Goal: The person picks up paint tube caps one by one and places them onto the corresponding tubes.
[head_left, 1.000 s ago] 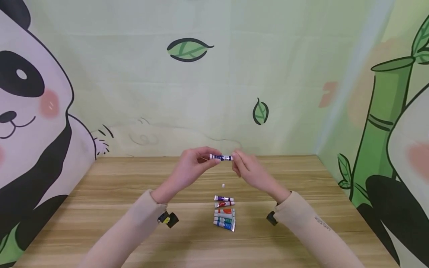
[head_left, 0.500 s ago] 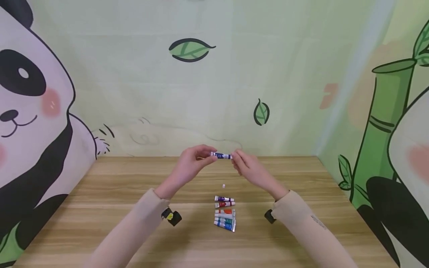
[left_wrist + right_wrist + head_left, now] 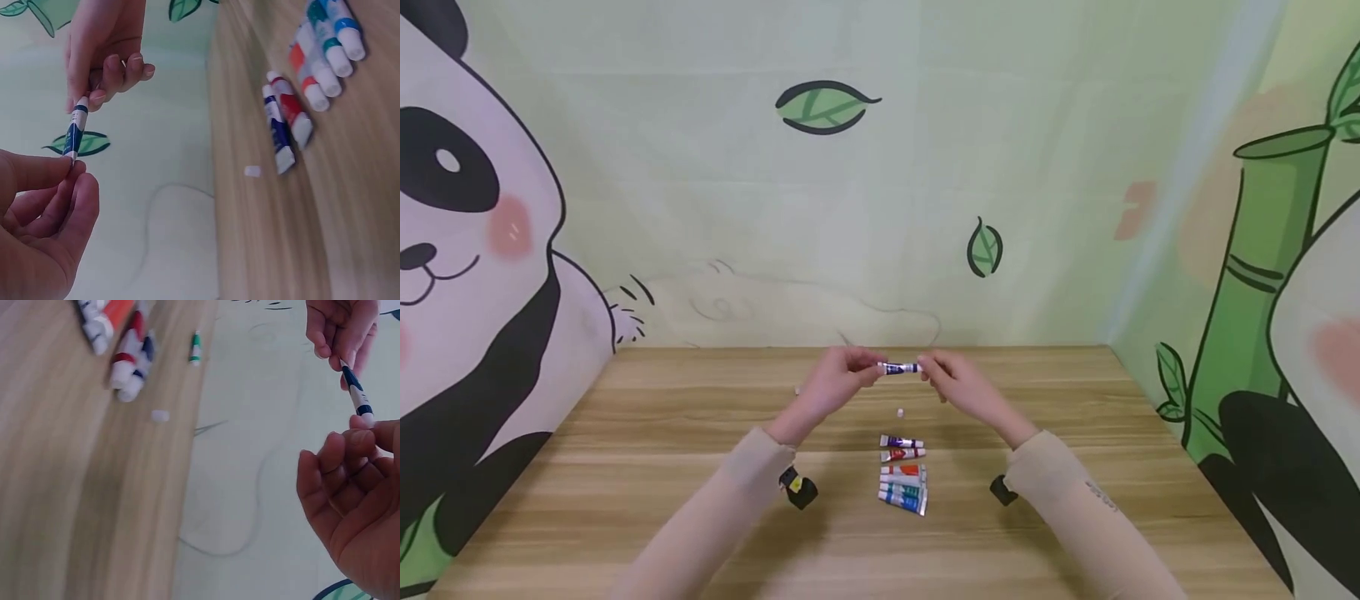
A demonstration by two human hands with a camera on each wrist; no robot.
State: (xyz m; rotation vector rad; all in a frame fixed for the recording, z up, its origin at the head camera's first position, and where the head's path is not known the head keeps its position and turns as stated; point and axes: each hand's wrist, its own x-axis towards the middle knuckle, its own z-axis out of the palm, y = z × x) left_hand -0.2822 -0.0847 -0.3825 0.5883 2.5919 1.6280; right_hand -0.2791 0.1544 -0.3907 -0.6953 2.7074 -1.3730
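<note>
A small dark blue and white paint tube (image 3: 898, 368) is held level above the far part of the table, between both hands. My left hand (image 3: 842, 379) pinches its flat end between thumb and fingertips. At the white cap end, my right hand (image 3: 958, 385) pinches with thumb and forefinger; its other fingers are curled loosely in the right wrist view. Below lie a purple-blue paint tube (image 3: 901, 442) and a red paint tube (image 3: 902, 455), side by side. Nearer, several more tubes form a row, including an orange tube (image 3: 902, 471) and a blue tube (image 3: 902, 500).
A small white piece (image 3: 900, 412) lies on the wooden table (image 3: 625, 467) between the hands and the tubes. A green and white tube (image 3: 195, 349) lies near the table's far edge, mostly hidden behind the left arm in the head view. A printed cloth backdrop (image 3: 700, 167) rises behind.
Both hands and the blue paint tube have come slightly lower in the head view. The left hand has shifted right, its fingertips now at the tube's very end. The tubes on the table stay put.
</note>
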